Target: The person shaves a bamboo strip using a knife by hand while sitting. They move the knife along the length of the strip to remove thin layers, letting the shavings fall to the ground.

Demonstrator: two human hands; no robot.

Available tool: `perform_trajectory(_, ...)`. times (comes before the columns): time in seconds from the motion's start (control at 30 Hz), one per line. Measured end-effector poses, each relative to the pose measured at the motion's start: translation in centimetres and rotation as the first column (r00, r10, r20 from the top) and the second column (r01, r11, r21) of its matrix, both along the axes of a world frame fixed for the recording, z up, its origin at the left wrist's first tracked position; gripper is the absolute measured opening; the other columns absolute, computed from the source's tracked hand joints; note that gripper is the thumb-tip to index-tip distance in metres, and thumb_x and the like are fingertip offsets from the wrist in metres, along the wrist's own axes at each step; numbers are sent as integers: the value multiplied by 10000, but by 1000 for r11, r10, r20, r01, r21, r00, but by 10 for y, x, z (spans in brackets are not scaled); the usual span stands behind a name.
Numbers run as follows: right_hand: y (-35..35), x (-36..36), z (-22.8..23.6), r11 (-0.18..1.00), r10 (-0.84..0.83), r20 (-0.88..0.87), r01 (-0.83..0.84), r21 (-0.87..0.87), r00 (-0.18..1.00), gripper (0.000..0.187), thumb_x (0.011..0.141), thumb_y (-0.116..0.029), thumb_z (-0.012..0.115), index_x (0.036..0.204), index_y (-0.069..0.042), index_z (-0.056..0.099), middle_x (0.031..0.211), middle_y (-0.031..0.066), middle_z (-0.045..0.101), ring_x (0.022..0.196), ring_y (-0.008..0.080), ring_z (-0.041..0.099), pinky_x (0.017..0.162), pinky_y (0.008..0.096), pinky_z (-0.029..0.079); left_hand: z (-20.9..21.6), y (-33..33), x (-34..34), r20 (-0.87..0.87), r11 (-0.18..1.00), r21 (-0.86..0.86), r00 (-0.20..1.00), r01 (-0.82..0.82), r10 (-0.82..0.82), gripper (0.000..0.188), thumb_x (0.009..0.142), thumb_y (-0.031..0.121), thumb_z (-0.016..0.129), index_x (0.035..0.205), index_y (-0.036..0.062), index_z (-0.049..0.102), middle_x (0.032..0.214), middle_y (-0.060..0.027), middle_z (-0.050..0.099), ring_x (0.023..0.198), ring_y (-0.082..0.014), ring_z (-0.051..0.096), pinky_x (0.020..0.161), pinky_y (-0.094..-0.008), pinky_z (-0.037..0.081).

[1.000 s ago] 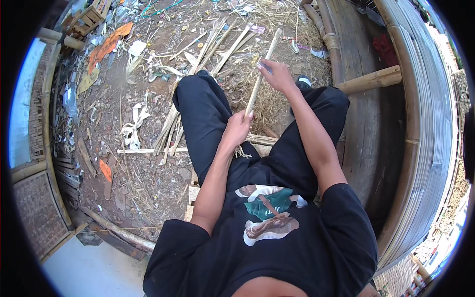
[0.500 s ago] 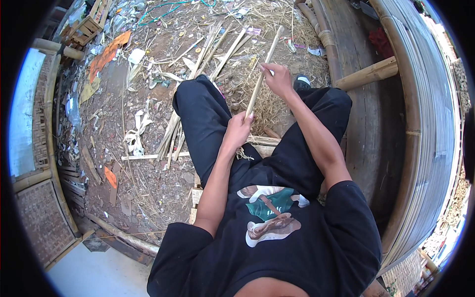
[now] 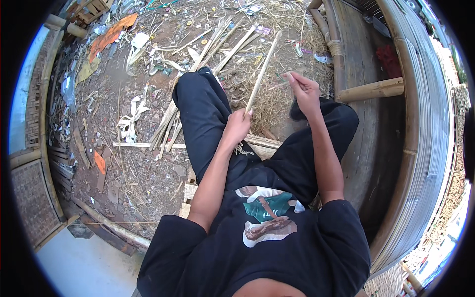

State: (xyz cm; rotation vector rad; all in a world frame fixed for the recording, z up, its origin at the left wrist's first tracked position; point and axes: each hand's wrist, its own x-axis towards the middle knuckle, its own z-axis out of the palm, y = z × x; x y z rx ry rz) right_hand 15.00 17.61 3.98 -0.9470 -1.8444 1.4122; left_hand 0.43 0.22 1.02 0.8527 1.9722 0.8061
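Most of the scene is being taken up by the ground [image 3: 153,175], which is being covered in places by straw and scraps. The right side is being filled by a plank platform [image 3: 363,143], edged with bamboo. Between the two, the seated person's spread legs are being clothed by black trousers [image 3: 205,114]. Beside and partly behind the left leg, a loose bundle of split strips [image 3: 166,131] is being crossed by the knee, its far ends being fanned out on the ground. At the far left, an orange sheet [image 3: 111,37] is being spread among litter.

A pale stick [image 3: 262,72] is being held between the knees, tilted toward the far right, its near end being hidden by the left hand [image 3: 237,126]. The fingers of that hand are being kept closed around it. The right hand [image 3: 305,94] is being held to the right of the stick, apart from it. Its thumb and forefinger are being pressed nearly together on a thin greenish item [image 3: 280,77], too small to be identified.
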Motion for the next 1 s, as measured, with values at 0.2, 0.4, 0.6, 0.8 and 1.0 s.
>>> perform_trajectory(0.2,15,4,-26,954,123,546,-250,165,828,409,723,-234,766,1091,-75,682,999,210,667,942,358,641,814,394,500,-9,-7,-4,251,995,90,968,-43,19,311,973,269,510,943,-6,651,580,-10,484,534,-98,457,510,-315,372)
perform_trajectory(0.4,25,-2,-37,955,111,568,-247,167,816,470,748,-236,749,1185,-101,644,887,164,694,827,310,673,772,379,507,9,-4,-4,494,998,39,869,-47,22,278,1004,277,469,970,52,629,586,85,360,485,-26,342,442,-228,270)
perform_trajectory(0.6,35,-29,-25,986,72,222,-35,-164,972,320,947,-115,545,1255,-161,618,671,-23,556,577,41,473,518,224,397,10,-7,-5,645,991,117,763,-63,-27,293,1016,296,435,971,55,594,561,86,346,401,-21,325,361,-216,258)
perform_trajectory(0.8,42,-56,-33,987,-54,118,35,159,992,301,918,-107,562,1173,-222,671,610,43,580,539,96,515,559,288,452,19,-7,-9,766,995,79,642,-58,-23,307,1020,301,409,956,43,564,549,56,408,334,-34,343,283,-214,275)
perform_trajectory(1.0,45,-68,-40,945,-156,130,110,308,979,268,909,-102,583,1141,-186,687,658,102,604,580,109,544,594,282,467,13,-8,-10,774,996,64,633,-64,-9,307,1018,302,415,891,50,536,554,39,420,320,-42,338,265,-222,268)
